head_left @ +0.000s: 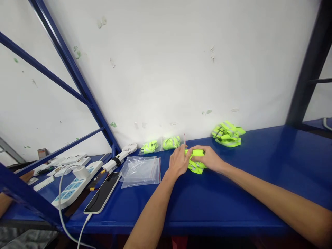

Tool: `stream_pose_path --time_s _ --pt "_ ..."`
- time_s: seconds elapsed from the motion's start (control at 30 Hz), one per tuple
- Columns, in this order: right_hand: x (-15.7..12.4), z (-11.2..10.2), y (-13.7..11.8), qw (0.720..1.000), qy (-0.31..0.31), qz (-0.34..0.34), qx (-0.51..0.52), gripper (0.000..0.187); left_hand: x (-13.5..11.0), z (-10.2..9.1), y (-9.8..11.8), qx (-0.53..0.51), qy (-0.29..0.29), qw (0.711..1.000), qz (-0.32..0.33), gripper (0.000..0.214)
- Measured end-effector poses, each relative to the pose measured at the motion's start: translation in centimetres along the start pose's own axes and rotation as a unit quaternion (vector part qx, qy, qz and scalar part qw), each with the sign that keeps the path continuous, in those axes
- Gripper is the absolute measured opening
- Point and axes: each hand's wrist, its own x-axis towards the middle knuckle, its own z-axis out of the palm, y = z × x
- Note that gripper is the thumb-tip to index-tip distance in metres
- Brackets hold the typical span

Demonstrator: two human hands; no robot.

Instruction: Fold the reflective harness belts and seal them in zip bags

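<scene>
A folded bundle of neon yellow-green reflective strap with silver stripes is between my two hands on the blue table. My left hand closes against its left side, fingers together and thumb on the bundle. From the right, my right hand pinches the bundle, with some fingertips hidden behind it. Just behind my left hand are two clear bags with similar neon straps, the nearer bagged strap and another bagged strap. A loose heap of reflective strap lies at the back right.
Flat clear zip bags lie left of my hands. Farther left are a white handheld fan, a charging phone and a power strip with cables. A blue frame post stands at left, a white wall behind.
</scene>
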Motion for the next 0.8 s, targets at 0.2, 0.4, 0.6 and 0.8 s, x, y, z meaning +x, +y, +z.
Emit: stream_pose_path --time_s 0.2,0.4,0.6,0.8 --pt "0.6 -1.7 0.7 0.997 0.048 0.044 -0.028 0.032 0.1 -8.2 -4.3 -0.020 -0.041 0.998 -0.032 0.050" --pt "1.5 -2.1 0.7 0.994 0.083 0.074 0.002 0.031 -4.2 -12.8 -10.5 0.058 -0.342 0.937 -0.050 0.107" --pt "0.4 0.1 0.1 0.985 0.035 0.102 0.131 0.038 -4.7 -11.0 -10.2 0.104 -0.211 0.971 0.048 0.097" --pt "-0.1 0.7 -1.0 0.941 0.015 0.127 0.312 0.046 -2.5 -9.8 -5.6 0.082 -0.019 0.982 0.170 0.088"
